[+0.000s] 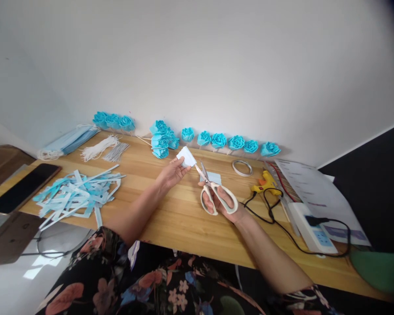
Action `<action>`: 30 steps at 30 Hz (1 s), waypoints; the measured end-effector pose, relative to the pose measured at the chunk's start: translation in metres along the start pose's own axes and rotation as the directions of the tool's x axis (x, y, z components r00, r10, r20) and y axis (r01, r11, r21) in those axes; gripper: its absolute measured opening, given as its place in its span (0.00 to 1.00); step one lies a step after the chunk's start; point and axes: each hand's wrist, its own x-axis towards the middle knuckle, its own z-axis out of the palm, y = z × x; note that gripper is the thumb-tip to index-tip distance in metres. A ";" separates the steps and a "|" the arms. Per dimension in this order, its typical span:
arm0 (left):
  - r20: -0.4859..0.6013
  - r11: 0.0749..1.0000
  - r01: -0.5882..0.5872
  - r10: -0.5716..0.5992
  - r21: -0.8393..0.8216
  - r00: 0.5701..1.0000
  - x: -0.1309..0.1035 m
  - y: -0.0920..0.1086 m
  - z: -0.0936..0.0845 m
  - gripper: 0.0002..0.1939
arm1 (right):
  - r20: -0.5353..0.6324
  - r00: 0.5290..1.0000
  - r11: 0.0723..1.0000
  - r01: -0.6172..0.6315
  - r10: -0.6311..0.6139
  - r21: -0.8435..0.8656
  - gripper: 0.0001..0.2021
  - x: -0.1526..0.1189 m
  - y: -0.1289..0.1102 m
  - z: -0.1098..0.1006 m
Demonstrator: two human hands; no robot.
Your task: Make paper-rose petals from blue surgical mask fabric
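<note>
Between the thumb and fingers of my left hand is a small folded piece of pale blue mask fabric, raised above the table. My right hand has its fingers through the handles of white-handled scissors. The blades are parted, and one tip meets the lower right corner of the fabric. Behind the scissors, another pale blue piece lies on the wooden table, partly hidden by the blades and hand.
Blue fabric roses line the wall. Cut strips, a phone, face masks and white ear loops lie left. A wire coil, yellow glue gun, its black cord, a power strip and a paper sheet are right.
</note>
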 end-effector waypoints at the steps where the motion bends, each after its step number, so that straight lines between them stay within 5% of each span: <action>1: 0.012 1.000 0.003 -0.003 0.014 1.000 -0.001 -0.001 0.001 0.06 | 0.002 1.000 1.000 -0.001 0.001 -0.003 0.28 0.000 0.000 0.000; 10: 0.131 0.988 0.032 -0.052 0.148 0.990 -0.011 -0.013 0.006 0.06 | 0.016 0.999 0.999 0.047 -0.047 0.023 0.26 0.003 0.008 -0.008; 30: 0.117 0.993 -0.009 -0.005 0.116 0.993 -0.013 -0.017 0.008 0.08 | -0.066 0.997 0.990 0.059 -0.051 0.130 0.26 0.006 0.015 0.000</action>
